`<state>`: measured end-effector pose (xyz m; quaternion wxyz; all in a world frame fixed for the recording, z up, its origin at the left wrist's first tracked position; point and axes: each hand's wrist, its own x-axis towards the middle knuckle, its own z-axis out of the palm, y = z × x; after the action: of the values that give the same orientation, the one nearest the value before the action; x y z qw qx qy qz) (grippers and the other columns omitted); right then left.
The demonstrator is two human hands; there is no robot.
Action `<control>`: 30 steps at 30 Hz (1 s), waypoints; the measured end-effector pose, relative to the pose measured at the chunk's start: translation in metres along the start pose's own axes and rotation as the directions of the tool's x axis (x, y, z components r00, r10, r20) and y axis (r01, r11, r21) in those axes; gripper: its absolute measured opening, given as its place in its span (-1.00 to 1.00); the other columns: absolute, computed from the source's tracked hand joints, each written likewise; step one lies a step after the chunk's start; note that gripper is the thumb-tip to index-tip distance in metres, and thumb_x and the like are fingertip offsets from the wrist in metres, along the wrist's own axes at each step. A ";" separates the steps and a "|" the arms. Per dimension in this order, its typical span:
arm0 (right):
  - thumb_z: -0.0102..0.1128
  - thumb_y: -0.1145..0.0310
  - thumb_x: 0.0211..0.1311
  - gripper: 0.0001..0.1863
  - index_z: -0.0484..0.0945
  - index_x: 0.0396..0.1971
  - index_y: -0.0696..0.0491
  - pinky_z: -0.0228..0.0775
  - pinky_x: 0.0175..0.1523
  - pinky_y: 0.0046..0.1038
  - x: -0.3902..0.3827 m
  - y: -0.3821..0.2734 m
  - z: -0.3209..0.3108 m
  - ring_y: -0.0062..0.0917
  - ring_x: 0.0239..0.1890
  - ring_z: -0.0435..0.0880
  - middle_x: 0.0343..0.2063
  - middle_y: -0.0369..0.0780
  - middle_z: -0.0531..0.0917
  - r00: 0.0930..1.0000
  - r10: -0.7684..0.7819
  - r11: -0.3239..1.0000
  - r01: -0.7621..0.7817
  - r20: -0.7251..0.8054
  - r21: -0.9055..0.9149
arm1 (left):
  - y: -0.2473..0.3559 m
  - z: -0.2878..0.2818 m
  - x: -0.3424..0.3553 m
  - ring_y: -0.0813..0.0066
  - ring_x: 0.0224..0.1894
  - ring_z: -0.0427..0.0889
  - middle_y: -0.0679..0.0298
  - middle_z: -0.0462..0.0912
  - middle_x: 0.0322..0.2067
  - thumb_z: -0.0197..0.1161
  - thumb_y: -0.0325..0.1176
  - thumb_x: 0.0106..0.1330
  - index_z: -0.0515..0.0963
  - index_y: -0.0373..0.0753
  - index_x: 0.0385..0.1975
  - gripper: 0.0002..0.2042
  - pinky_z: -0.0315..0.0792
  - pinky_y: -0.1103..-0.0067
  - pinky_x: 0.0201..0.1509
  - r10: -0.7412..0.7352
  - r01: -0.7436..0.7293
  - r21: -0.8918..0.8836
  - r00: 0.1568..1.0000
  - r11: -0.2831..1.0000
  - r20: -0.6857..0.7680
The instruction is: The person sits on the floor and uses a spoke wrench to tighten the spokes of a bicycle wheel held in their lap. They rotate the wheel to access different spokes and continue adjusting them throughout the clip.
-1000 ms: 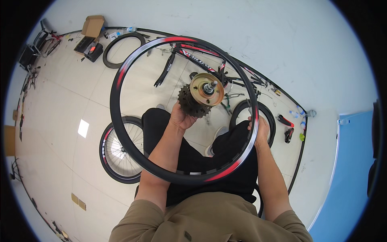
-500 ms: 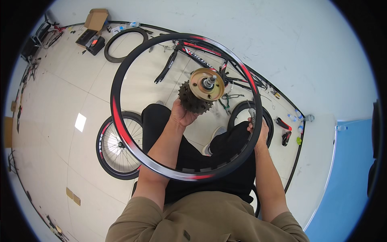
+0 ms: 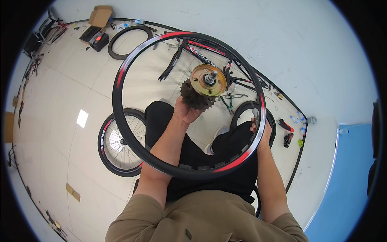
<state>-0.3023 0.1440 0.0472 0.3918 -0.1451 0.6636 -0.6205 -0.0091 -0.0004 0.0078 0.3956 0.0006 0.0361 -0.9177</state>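
Note:
A bicycle wheel [image 3: 236, 164] with a black, red and silver rim is raised over my lap. Its spokes are too blurred to make out. At the centre are a gold-coloured disc [image 3: 198, 82] with a threaded axle and, beneath it, a dark sprocket cluster [image 3: 194, 97]. My left hand [image 3: 186, 111] is closed under the sprockets, bearing the wheel at its hub. By the right side of the rim, my right hand [image 3: 264, 132] has its fingers closed around a small grey tool [image 3: 255, 114], whose kind I cannot make out.
A red and black bicycle frame [image 3: 197, 53] lies beyond the wheel. Another spoked wheel [image 3: 105, 150] rests by my left leg, and a tyre [image 3: 114, 43] lies farther back. A red and black tool [image 3: 287, 126], bottles [image 3: 295, 119] and an open cardboard box [image 3: 100, 17] are on the floor.
The coloured sections of the rim sit at different places around the circle, so the wheel has turned. Both hands keep their holds, and the whole view has shifted slightly.

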 end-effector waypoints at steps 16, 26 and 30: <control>0.05 0.31 0.36 -0.71 0.49 -0.11 0.24 0.38 -0.62 -0.58 -0.004 -0.005 0.006 -0.61 -0.67 0.48 -0.47 -0.13 0.64 1.000 0.013 0.999 -0.013 -0.001 0.030 | 0.000 -0.004 0.002 0.18 -0.04 0.66 0.10 0.62 -0.02 0.04 -0.12 0.33 0.46 -0.28 0.09 -0.56 0.65 0.31 -0.09 0.011 -0.010 0.027 1.000 1.000 -0.026; 0.08 0.30 0.33 -0.71 0.51 -0.12 0.21 0.37 -0.62 -0.55 -0.005 -0.006 0.006 -0.59 -0.69 0.49 -0.50 -0.17 0.65 0.999 0.020 1.000 -0.020 -0.045 0.000 | -0.005 0.004 0.000 0.19 0.03 0.62 0.09 0.58 0.04 0.06 -0.14 0.33 0.46 -0.29 0.08 -0.57 0.57 0.30 0.06 0.046 -0.041 0.053 0.996 0.998 -0.082; 0.10 0.31 0.30 -0.70 0.55 -0.12 0.21 0.42 -0.52 -0.56 0.006 0.006 -0.009 -0.59 -0.58 0.58 -0.45 -0.17 0.68 1.000 -0.002 1.000 0.001 0.018 0.024 | -0.004 0.004 0.001 0.22 -0.01 0.65 0.11 0.60 0.02 -0.02 -0.09 0.37 0.46 -0.26 0.09 -0.56 0.63 0.38 -0.10 0.043 -0.040 0.042 0.995 0.998 -0.085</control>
<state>-0.3101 0.1473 0.0387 0.3990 -0.1464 0.6523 -0.6276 -0.0124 0.0011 0.0124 0.4125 0.0490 0.0346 -0.9090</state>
